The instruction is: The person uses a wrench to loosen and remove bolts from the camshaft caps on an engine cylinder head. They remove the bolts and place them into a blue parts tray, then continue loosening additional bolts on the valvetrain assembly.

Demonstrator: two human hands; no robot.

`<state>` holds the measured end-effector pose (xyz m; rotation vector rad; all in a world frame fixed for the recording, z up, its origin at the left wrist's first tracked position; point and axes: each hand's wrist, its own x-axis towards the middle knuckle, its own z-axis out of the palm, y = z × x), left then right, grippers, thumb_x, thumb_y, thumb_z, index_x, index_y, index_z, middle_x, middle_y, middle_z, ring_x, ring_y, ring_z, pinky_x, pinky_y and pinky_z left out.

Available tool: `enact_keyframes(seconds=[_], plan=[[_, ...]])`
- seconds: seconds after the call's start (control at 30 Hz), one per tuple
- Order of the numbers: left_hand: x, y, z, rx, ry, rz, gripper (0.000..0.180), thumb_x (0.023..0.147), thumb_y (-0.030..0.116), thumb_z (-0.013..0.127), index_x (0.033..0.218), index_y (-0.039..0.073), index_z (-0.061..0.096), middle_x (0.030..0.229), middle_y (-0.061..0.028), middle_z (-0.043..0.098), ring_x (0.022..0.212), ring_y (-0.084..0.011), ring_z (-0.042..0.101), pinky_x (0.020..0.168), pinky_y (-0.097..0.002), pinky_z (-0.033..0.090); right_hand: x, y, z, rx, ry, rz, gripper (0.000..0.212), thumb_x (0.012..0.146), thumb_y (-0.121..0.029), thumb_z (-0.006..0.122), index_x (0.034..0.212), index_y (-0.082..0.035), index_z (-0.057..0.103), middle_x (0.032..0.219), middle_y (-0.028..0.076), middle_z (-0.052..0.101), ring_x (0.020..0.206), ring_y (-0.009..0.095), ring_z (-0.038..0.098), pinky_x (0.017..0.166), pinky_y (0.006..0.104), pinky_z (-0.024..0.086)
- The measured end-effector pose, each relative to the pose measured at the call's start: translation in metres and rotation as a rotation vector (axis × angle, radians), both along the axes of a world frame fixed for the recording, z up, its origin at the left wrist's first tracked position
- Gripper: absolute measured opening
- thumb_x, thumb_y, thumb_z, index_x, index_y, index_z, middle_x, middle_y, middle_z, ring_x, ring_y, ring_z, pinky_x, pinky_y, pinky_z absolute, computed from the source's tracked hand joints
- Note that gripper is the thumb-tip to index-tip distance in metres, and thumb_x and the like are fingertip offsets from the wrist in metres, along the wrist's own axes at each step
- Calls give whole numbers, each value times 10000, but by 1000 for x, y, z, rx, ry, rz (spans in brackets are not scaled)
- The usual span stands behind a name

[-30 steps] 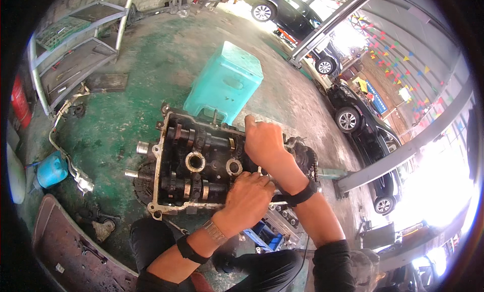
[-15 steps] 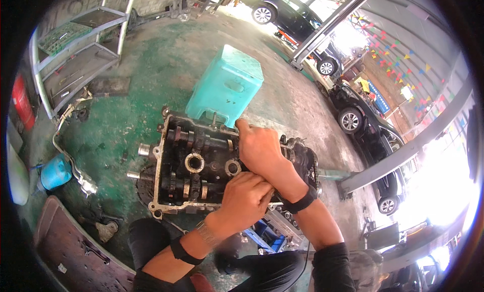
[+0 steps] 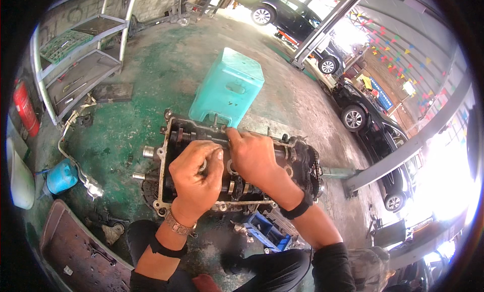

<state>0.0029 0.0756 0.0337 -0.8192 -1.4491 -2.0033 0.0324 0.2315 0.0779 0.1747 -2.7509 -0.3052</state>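
Observation:
A dirty cylinder head (image 3: 297,158) with camshafts and round plug tubes lies before me, its pale gasket edge (image 3: 222,207) facing up. Over its left half is my left hand (image 3: 199,173), thumb and fingers curled into a pinch. Whatever the pinch may hold is hidden. My right hand (image 3: 254,158) rests over the middle, fingers bent down near the far edge, close to a short upright stud (image 3: 216,119). Its fingertips are mostly out of sight, so what they grip cannot be made out.
A turquoise plastic stool (image 3: 229,88) stands just beyond the cylinder head. Near my knees are a blue toolbox (image 3: 267,231) and a brown tray (image 3: 75,241). Farther left are a blue jug (image 3: 61,176) and a metal rack (image 3: 83,60). Black cars (image 3: 363,113) stand to the right.
My left hand has moved left and slightly away from me, from beside the right wrist to over the left half of the cylinder head. My right hand has shifted slightly left.

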Motion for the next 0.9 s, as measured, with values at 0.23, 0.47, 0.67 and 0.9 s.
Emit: enact_keyframes(seconds=[0.23,0.47,0.67,0.9], plan=[[-8,-4,-5,-14,-23,-8,69,877,-69,675,946,-65,665,868,-128,694,706,-175,634,640,-281,496,26,-30,-8,-14,6,117,263,801,-115,657,1053,-62,609,745,78,631,672,274,663,587,398,516],[-9,-4,-7,-53,-108,-78,56,875,-57,683,928,-70,670,854,-120,693,712,-168,637,659,-280,501,69,-52,-21,-60,-41,196,191,791,-105,652,977,-71,627,750,60,577,642,224,637,550,354,497],[1,0,-4,-141,-165,-238,75,871,-48,691,944,-57,676,851,-112,688,708,-157,641,649,-281,502,118,-61,-37,-212,-21,191,205,790,-111,662,988,-65,641,825,58,583,686,216,628,574,351,506],[16,18,-2,-293,49,-328,69,906,-18,677,974,-30,676,901,-120,694,707,-195,704,583,-300,531,175,-51,-54,-334,-26,98,228,803,-169,769,990,-83,673,958,37,661,763,196,668,611,309,520]])
